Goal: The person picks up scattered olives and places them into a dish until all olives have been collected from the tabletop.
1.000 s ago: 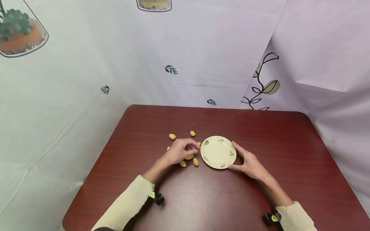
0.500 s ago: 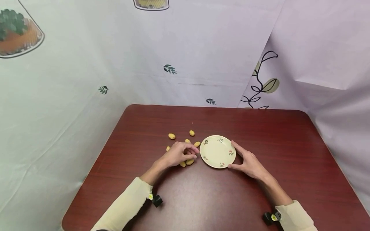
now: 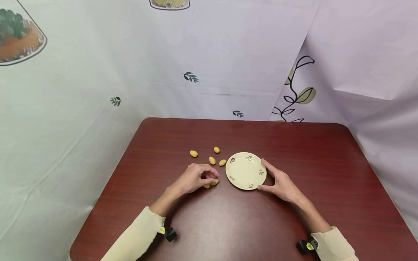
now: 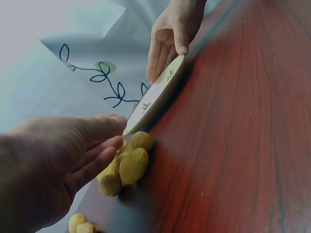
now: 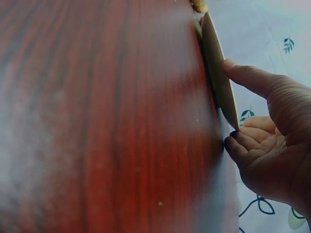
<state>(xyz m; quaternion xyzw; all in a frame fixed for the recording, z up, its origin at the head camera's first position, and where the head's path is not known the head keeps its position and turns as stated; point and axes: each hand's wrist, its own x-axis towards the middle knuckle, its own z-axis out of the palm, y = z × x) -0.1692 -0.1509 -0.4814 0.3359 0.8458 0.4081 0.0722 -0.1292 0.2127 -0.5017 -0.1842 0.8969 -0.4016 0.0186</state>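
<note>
My right hand (image 3: 284, 185) holds the right rim of a round cream plate (image 3: 246, 170) with small printed motifs, its thumb and fingers spread along the edge. The plate lies on the table. Left of it, my left hand (image 3: 194, 178) hovers low over small yellow oval pieces (image 4: 133, 166), like little potatoes. Its fingers reach out loosely beside them in the left wrist view, with thumb and fingers apart. Some pieces are partly hidden under this hand, and whether the thumb touches one cannot be told. The plate's surface bears only its print.
Several more yellow pieces (image 3: 212, 160) lie scattered behind the left hand, one close to the plate's left rim. The dark red wooden table (image 3: 228, 224) has rounded far corners. Pale printed cloth (image 3: 235, 54) hangs behind it and at the sides.
My left hand has drawn left and slightly nearer, away from the plate. One yellow piece near its fingertips shifted left, and pieces behind came into sight. The right hand and plate stayed put.
</note>
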